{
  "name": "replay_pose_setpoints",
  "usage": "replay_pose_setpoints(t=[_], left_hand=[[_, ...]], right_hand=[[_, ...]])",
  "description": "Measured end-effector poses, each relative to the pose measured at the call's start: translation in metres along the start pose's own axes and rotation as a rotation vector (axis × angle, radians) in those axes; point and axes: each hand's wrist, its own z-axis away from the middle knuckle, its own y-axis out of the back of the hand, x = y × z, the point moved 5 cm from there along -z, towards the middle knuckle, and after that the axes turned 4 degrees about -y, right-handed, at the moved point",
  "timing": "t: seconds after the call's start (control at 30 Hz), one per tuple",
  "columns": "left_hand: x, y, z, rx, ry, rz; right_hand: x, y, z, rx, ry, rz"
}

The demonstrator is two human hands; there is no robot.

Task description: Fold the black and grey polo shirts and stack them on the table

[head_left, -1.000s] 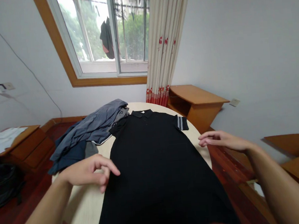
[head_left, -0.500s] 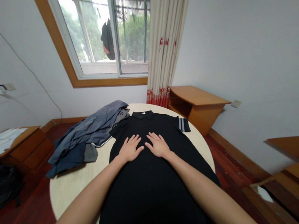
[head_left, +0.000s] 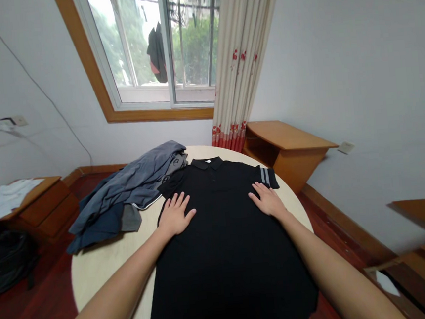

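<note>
A black polo shirt [head_left: 223, 248] lies spread front side up on a round pale table [head_left: 106, 263], its collar toward the window. Two grey stripes mark the cuff of its right-hand sleeve. My left hand [head_left: 175, 216] rests flat on the left side of the chest, fingers spread. On the opposite side, below the striped sleeve, my right hand [head_left: 268, 200] lies flat with its fingers stretched out. Neither hand grips the cloth. The shirt's lower end runs out of the bottom of the view.
A heap of grey and navy clothes [head_left: 128, 181] lies on the table's left side, touching the shirt's sleeve. Behind stand a wooden desk [head_left: 292, 135] and a curtain [head_left: 244, 62]. A low cabinet [head_left: 45, 206] and a black backpack [head_left: 9, 261] are at the left.
My hands have slid apart across the chest, the left one a little to the left and the right one farther right, toward the shirt's side edges. The view has shifted slightly.
</note>
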Motion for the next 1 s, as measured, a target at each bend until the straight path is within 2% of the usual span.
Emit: replay_pose_setpoints(t=[0.13, 0.23, 0.3, 0.37, 0.43, 0.5, 0.63, 0.73, 0.9, 1.0], left_hand=[[0.015, 0.011, -0.002, -0.024, 0.019, -0.035], [0.033, 0.019, -0.023, 0.006, -0.013, -0.058], [0.043, 0.019, -0.040, 0.036, -0.076, -0.034], [0.045, 0.011, -0.055, 0.026, -0.105, 0.022], [0.040, 0.001, -0.065, -0.008, -0.089, 0.075], [0.030, -0.005, -0.070, -0.034, -0.050, 0.103], [0.010, -0.007, -0.073, -0.057, 0.039, 0.106], [0.005, -0.007, -0.075, -0.048, 0.050, 0.097], [0.008, -0.006, -0.075, -0.074, 0.058, 0.085], [0.004, 0.007, -0.079, -0.116, 0.014, 0.110]], right_hand=[[-0.025, 0.020, -0.014, -0.048, -0.060, 0.124], [-0.069, 0.029, -0.031, -0.018, 0.031, 0.146], [-0.099, 0.024, -0.041, 0.014, 0.135, 0.089], [-0.112, 0.009, -0.049, -0.012, 0.142, 0.008], [-0.108, -0.005, -0.057, -0.029, 0.099, -0.051], [-0.089, -0.013, -0.064, -0.023, 0.039, -0.068], [-0.036, -0.013, -0.082, -0.019, -0.107, -0.042], [-0.010, -0.009, -0.093, -0.010, -0.197, -0.025], [-0.002, -0.007, -0.103, 0.014, -0.307, -0.023], [-0.007, -0.002, -0.101, 0.109, -0.288, -0.037]])
